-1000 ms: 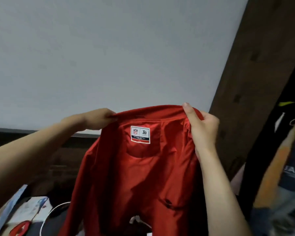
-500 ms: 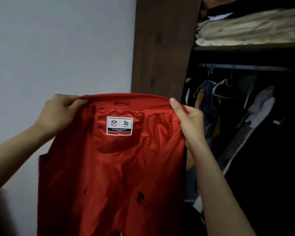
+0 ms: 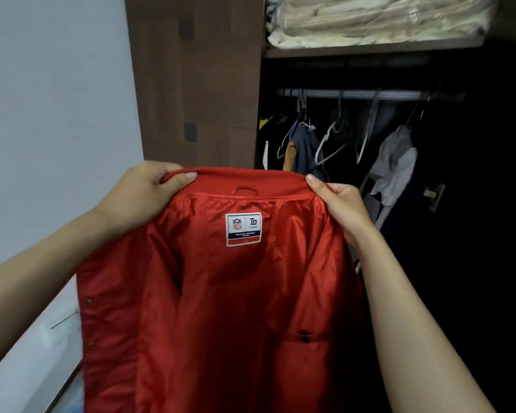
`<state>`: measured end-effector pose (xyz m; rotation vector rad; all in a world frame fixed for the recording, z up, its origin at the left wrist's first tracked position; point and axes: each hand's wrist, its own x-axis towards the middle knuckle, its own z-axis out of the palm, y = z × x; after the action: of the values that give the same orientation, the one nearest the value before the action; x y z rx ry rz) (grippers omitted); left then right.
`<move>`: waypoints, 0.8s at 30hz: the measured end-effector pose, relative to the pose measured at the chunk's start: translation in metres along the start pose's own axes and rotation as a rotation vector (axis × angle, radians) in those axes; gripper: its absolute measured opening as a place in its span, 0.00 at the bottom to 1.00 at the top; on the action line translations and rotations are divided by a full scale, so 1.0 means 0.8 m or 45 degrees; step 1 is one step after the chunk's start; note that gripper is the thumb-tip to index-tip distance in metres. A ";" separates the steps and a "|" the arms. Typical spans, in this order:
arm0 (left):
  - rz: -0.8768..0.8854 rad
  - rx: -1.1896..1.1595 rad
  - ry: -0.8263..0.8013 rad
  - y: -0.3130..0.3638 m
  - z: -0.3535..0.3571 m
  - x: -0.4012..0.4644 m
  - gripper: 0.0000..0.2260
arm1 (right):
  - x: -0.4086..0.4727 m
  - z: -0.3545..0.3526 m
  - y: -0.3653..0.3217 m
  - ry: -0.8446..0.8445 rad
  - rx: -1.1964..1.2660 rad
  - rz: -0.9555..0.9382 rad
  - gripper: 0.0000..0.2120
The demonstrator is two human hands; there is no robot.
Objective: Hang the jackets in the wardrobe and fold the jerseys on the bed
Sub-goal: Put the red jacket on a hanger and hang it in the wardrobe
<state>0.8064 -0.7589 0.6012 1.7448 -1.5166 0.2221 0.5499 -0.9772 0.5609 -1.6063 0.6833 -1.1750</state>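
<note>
So, head view only, one camera on this rig:

Jacket: red jacket (image 3: 221, 293) held up spread open in front of the wardrobe (image 3: 197, 84), shiny lining and neck label (image 3: 243, 229) facing the camera. My guess is it's opened like this so a hanger can slide into the shoulders.

Left hand: left hand (image 3: 143, 198) grips the collar at its left end, thumb on the inside, fingers curled over the top edge.

Right hand: right hand (image 3: 340, 207) grips the collar's right end the same way, thumb up along the edge. Both hands are closed on fabric, set well apart to keep the collar stretched flat.

Wardrobe: open, with a rail (image 3: 355, 94) across the top. A bare white hanger (image 3: 328, 141) hangs there among dark clothes, probably the one it's headed for, though nobody's touching it yet.

Shelf: folded pale bedding (image 3: 370, 22) sits above the rail, not part of the job.

Hidden stuff: the jacket's sleeves and hem are cut off by the bottom edge, and its outer side faces away. The wardrobe's right side is basically black — can't tell what's in there. No bed or jerseys in shot. Label text is too small to read.
</note>
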 end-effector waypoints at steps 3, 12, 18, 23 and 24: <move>0.104 0.088 -0.029 -0.007 0.030 0.051 0.18 | 0.042 -0.027 0.023 -0.025 -0.067 0.030 0.32; 0.245 0.101 -0.094 -0.007 0.094 0.184 0.17 | 0.144 -0.095 0.033 -0.104 -0.286 0.317 0.28; 0.261 -0.079 -0.249 0.023 0.121 0.246 0.12 | 0.260 -0.146 0.010 0.983 -0.663 0.107 0.46; 0.328 -0.070 -0.363 0.031 0.148 0.276 0.17 | 0.360 -0.145 0.004 0.677 -0.651 0.297 0.47; 0.334 -0.066 -0.372 0.029 0.152 0.281 0.18 | 0.369 -0.141 0.007 0.581 -0.515 0.344 0.41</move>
<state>0.8023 -1.0080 0.6647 1.5855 -1.9472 0.0590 0.5562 -1.2748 0.6676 -1.5082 1.4630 -1.2636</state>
